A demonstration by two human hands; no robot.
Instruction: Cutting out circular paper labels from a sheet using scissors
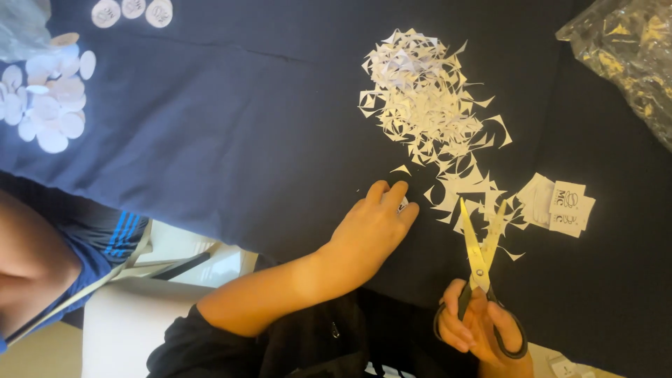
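Note:
My right hand [479, 325] grips the black handles of a pair of scissors [481, 241]; their yellow blades stand slightly apart and point away from me toward the paper scraps. My left hand [374, 224] rests on the dark cloth [266, 140], fingers curled over a small white paper piece [403, 204] that is mostly hidden. A heap of white paper offcuts [427, 105] spreads beyond both hands. A short stack of white printed square labels [563, 206] lies to the right of the blades.
Many cut white paper discs [45, 98] are piled at the far left, with three more discs [133, 10] at the top edge. A crinkled clear plastic bag [630, 56] sits top right. Another person's arm and blue sleeve [49, 266] are at the lower left.

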